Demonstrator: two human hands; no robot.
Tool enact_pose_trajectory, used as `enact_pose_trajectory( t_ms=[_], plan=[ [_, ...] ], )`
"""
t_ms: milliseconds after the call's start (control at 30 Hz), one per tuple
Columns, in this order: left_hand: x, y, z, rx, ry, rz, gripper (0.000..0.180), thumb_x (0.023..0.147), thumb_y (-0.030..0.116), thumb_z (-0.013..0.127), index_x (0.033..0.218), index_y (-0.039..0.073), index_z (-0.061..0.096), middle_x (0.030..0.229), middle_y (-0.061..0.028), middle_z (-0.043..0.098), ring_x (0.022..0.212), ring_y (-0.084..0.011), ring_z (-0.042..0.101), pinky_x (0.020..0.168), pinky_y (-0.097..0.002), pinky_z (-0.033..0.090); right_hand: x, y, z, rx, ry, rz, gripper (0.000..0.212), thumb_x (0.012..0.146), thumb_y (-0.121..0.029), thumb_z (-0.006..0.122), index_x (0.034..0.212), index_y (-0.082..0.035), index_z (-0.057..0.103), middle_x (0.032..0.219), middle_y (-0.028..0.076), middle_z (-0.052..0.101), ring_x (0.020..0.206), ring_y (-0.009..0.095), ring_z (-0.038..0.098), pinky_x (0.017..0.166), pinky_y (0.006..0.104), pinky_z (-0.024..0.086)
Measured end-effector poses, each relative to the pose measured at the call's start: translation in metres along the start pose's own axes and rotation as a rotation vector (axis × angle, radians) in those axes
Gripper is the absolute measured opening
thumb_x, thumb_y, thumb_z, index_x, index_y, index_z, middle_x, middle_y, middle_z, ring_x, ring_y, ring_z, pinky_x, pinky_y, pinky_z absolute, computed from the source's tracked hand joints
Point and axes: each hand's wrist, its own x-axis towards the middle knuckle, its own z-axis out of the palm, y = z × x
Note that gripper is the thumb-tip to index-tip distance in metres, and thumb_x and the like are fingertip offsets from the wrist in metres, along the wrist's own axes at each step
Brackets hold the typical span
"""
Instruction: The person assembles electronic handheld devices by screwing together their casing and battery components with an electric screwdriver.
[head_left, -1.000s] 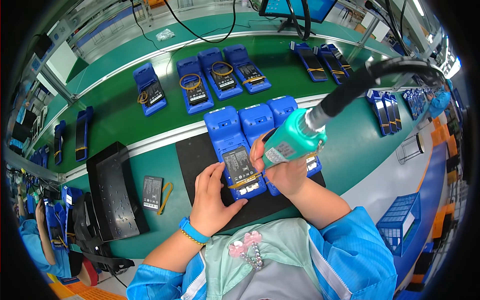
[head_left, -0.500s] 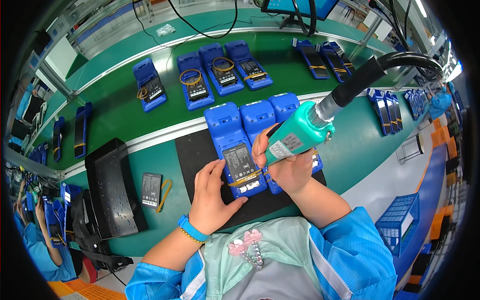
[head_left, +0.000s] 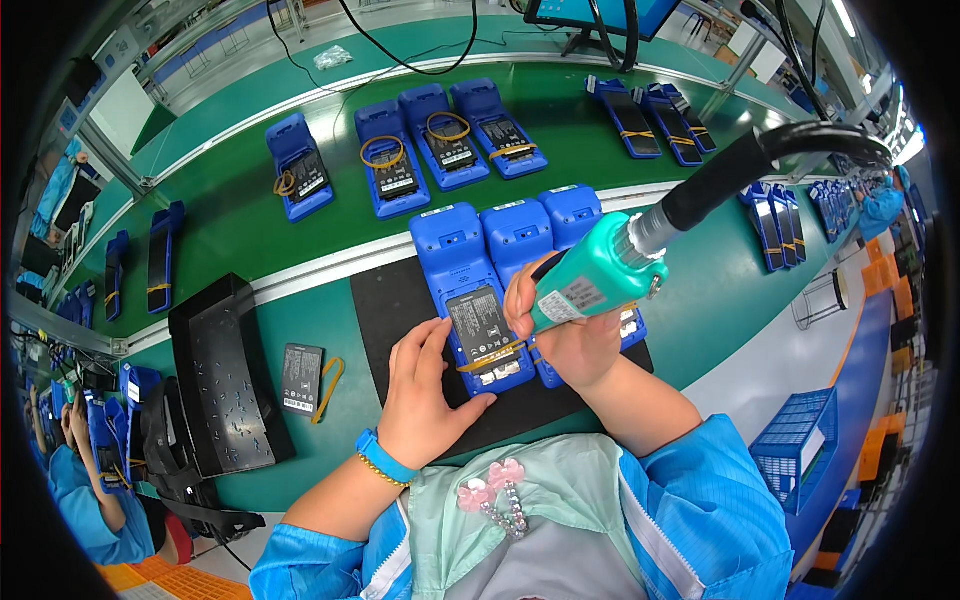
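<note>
My right hand (head_left: 578,348) is wrapped round a teal electric screwdriver (head_left: 612,268), tilted above the devices; its tip is hidden. Below it lies a blue handheld terminal (head_left: 447,240), back up, with a black battery (head_left: 478,318) and a yellow rubber band (head_left: 478,364) across its lower part. My left hand (head_left: 418,380) rests its outstretched fingers along that terminal's left edge, thumb spread near the bottom corner. Two more blue terminals, one in the middle (head_left: 515,232) and one at the right (head_left: 570,208), stand alongside, partly covered by my right hand and the screwdriver.
A black mat (head_left: 385,300) lies under the terminals. To the left are a loose battery (head_left: 302,378), a rubber band (head_left: 328,392) and a black tray (head_left: 222,400) of small screws. Several terminals (head_left: 430,130) line the green bench behind. A black cable (head_left: 720,170) rises from the screwdriver.
The screwdriver's upper end and its cable have shifted slightly right and down in my right hand. My left hand and the terminal look unchanged.
</note>
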Motion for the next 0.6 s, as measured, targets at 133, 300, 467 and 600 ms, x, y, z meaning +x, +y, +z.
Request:
enact_pose_trajectory(
  t_ms=[133, 300, 467, 600],
  plan=[
    [0.001, 0.0, -0.001, -0.013, -0.007, -0.004, 0.097, 0.063, 0.011, 0.093, 0.145, 0.001, 0.041, 0.143, -0.0187, 0.041, 0.125, -0.0332, 0.049, 0.089, -0.0367, 0.056, -0.001, 0.0, 0.001, 0.016, -0.002, 0.015, 0.085, 0.078, -0.086, 0.056, 0.092, -0.003, 0.056, 0.071, 0.006, 0.058, 0.068, 0.016, 0.055, 0.061, 0.0285, 0.043],
    [0.0, 0.0, -0.001, -0.012, -0.006, -0.006, 0.097, 0.063, 0.012, 0.093, 0.144, 0.001, 0.041, 0.143, -0.0187, 0.041, 0.125, -0.0332, 0.048, 0.089, -0.0367, 0.056, -0.003, 0.002, -0.004, 0.1, -0.009, 0.064, 0.087, 0.073, -0.081, 0.069, 0.107, -0.002, 0.059, 0.09, 0.008, 0.063, 0.072, 0.011, 0.059, 0.063, 0.026, 0.047],
    [0.001, 0.001, -0.001, -0.008, -0.014, -0.01, 0.097, 0.063, 0.012, 0.093, 0.145, 0.001, 0.041, 0.143, -0.0187, 0.041, 0.125, -0.0332, 0.048, 0.089, -0.0366, 0.056, -0.003, -0.005, -0.005, 0.143, 0.022, 0.073, 0.087, 0.072, -0.083, 0.067, 0.104, -0.002, 0.06, 0.09, 0.008, 0.063, 0.073, 0.013, 0.06, 0.065, 0.0275, 0.047],
    [0.001, 0.0, 0.0, 0.013, -0.001, 0.014, 0.097, 0.063, 0.011, 0.093, 0.145, 0.001, 0.041, 0.143, -0.0186, 0.041, 0.125, -0.0331, 0.049, 0.089, -0.0364, 0.056, -0.004, -0.014, -0.006, 0.207, -0.015, 0.072, 0.09, 0.073, -0.087, 0.061, 0.103, -0.002, 0.06, 0.091, 0.008, 0.061, 0.075, 0.014, 0.059, 0.069, 0.0285, 0.047]
  ],
)
